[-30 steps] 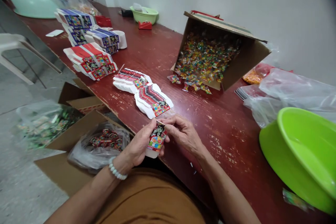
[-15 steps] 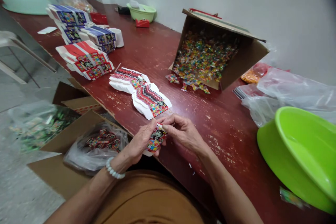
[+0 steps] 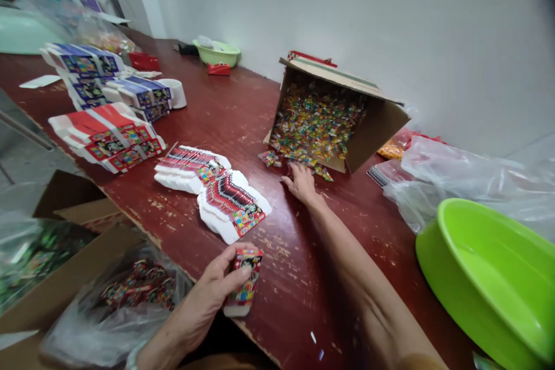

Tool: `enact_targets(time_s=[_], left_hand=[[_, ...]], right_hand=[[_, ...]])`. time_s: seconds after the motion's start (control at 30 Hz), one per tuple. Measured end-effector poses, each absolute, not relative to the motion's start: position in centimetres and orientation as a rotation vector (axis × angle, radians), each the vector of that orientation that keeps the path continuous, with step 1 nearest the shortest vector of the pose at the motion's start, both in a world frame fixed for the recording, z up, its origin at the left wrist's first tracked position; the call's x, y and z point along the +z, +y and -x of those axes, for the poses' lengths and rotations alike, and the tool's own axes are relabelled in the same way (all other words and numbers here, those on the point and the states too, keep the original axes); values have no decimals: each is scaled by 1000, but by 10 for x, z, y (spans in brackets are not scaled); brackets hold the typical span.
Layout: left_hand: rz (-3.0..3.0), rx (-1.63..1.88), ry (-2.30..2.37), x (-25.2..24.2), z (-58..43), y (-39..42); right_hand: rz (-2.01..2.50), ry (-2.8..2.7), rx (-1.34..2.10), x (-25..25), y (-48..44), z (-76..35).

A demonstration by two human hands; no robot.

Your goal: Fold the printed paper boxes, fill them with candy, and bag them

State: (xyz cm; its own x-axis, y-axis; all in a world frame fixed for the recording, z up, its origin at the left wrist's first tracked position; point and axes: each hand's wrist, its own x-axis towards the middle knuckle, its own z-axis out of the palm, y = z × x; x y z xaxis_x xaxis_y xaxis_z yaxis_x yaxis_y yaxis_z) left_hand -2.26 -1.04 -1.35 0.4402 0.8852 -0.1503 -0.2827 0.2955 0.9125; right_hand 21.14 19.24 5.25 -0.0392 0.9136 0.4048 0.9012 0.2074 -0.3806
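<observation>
My left hand (image 3: pixel 217 277) is closed around a small printed carton (image 3: pixel 248 280), which stands on end over the table's front edge, its thumb across the front. The carton is red with coloured pictures, and a white flap shows at its bottom. Stretched out to the back, my right hand (image 3: pixel 301 184) is at the wrapped candies (image 3: pixel 321 170) spilled from a tipped cardboard box (image 3: pixel 377 133). Its thumb is apart from its fingers, whose tips are partly hidden among the candies. Between the hands and the stacks lie fanned flat cartons (image 3: pixel 234 208) in two overlapping rows.
Banded carton stacks, red (image 3: pixel 108 139) and blue (image 3: pixel 139 98), stand at the left. A bright green basin (image 3: pixel 477 289) and plastic bags (image 3: pixel 468 173) occupy the right. Below the table edge, an open box holds a bag of dark red packets (image 3: pixel 139 289).
My right hand has let go of the carton and reached away to the candies at the box's mouth. My left hand still holds the carton, now more upright. The view has shifted.
</observation>
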Motion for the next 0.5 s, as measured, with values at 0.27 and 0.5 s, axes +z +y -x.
enact_targets(time_s=[0.27, 0.5], left_hand=[[-1433, 654, 1028, -47, 87, 8], [-880, 1107, 962, -11, 65, 3]], right_hand=[[1582, -1831, 229, 43, 176, -208], [1122, -1586, 1111, 53, 55, -180]])
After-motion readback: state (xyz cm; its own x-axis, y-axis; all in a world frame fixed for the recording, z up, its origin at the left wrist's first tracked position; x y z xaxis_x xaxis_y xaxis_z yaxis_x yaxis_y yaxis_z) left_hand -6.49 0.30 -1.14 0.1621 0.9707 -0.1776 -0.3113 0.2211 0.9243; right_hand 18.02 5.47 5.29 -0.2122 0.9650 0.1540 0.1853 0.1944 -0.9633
